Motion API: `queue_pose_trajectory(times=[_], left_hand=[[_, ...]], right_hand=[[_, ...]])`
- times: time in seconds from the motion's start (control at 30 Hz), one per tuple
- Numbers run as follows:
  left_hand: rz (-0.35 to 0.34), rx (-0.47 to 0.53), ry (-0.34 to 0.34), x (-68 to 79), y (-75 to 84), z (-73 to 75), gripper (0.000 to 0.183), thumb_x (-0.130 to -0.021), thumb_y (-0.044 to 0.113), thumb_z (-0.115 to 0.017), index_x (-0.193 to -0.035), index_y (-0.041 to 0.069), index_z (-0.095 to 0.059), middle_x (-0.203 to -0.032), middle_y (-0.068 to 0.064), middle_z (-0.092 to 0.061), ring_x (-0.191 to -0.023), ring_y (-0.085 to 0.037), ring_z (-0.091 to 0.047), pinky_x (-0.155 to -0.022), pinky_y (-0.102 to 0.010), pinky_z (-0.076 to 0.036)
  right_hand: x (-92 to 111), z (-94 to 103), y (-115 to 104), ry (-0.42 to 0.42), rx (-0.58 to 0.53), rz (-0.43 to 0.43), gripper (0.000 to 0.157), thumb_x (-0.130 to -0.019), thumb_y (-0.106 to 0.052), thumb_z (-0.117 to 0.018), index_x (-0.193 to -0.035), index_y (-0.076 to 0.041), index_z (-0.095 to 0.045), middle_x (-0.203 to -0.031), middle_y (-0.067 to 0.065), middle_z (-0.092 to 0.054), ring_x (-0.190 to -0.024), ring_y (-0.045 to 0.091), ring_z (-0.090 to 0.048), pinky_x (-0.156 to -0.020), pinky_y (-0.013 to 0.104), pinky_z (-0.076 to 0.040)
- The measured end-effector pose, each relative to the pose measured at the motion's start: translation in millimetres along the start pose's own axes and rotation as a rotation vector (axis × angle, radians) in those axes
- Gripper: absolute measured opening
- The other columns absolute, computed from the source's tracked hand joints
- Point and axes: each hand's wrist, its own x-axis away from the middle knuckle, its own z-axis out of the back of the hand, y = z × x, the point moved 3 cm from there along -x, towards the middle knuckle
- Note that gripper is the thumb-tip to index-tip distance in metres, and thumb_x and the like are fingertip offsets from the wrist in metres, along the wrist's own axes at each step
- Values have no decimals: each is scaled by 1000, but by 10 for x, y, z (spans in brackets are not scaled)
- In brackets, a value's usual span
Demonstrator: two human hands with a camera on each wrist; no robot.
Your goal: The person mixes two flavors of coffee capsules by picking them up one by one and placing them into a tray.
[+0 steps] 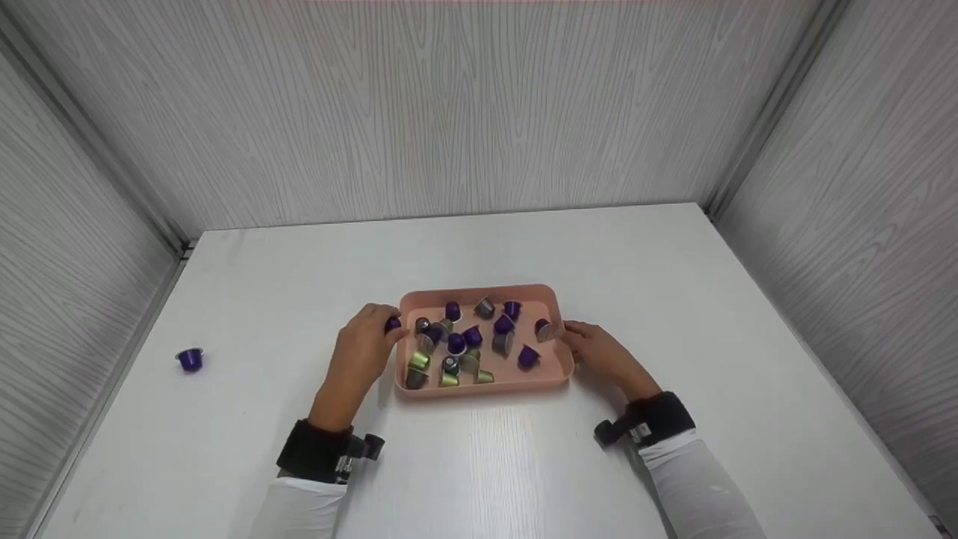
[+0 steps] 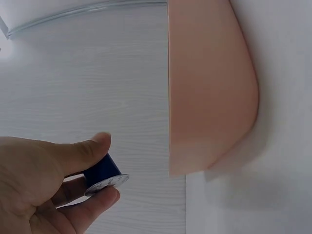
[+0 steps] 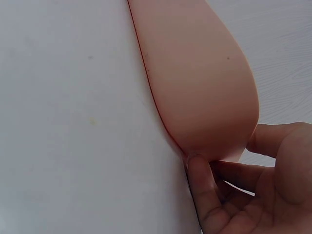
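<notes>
A pink tray (image 1: 479, 391) on the white table holds several coffee capsules in purple, green and grey. At its left end my left hand (image 1: 364, 343) pinches a purple coffee capsule (image 2: 103, 171) between thumb and fingertips, close by the tray's rim. That capsule looks dark blue in the left wrist view, its silvery lid facing down toward the fingers. My right hand (image 1: 602, 358) grips the tray's right end. In the right wrist view its thumb lies at the rim and a fingertip sits at the lower edge of the tray wall (image 3: 200, 83).
One more purple capsule (image 1: 191, 359) lies alone on the table (image 1: 479, 464), far to the left. Grey wood-grain panels (image 1: 449, 112) stand behind the table and along both sides. Each wrist wears a black strap (image 1: 318, 451) with a small camera.
</notes>
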Motion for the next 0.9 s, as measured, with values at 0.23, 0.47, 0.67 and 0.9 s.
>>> queue_pose_trajectory(times=[0.23,0.47,0.67,0.9], left_hand=[[-22,48,-58,-33,241,-173,29,-92,21,-70,-115,4,-64,-109,-10,-63,-98,-27,-63,-85,-41,-52],[-85,34,-154,-23,446,-345,31,-92,24,-69,-116,5,-66,-113,-10,-60,-95,-26,-62,-85,-42,-52],[-146,-17,-231,-13,676,-538,31,-94,34,-66,-112,9,-68,-104,-4,-65,-91,-19,-61,-79,-37,-52],[-246,-12,-264,32,865,-670,27,-93,31,-68,-108,8,-66,-96,-3,-65,-82,-18,-60,-71,-35,-52]], right_hand=[[12,-16,-9,4,21,-23,46,-103,-38,-46,-139,-12,-56,-79,3,-60,-73,17,-53,-68,30,-43],[16,-3,-31,5,52,-70,51,-101,-42,-46,-143,-13,-52,-91,3,-63,-84,19,-57,-77,32,-43],[21,18,-40,-8,43,-32,49,-102,-41,-45,-142,-12,-53,-86,5,-63,-81,20,-56,-75,33,-44],[57,25,-43,1,55,-31,51,-102,-44,-45,-142,-13,-52,-89,3,-61,-81,18,-54,-73,30,-42]])
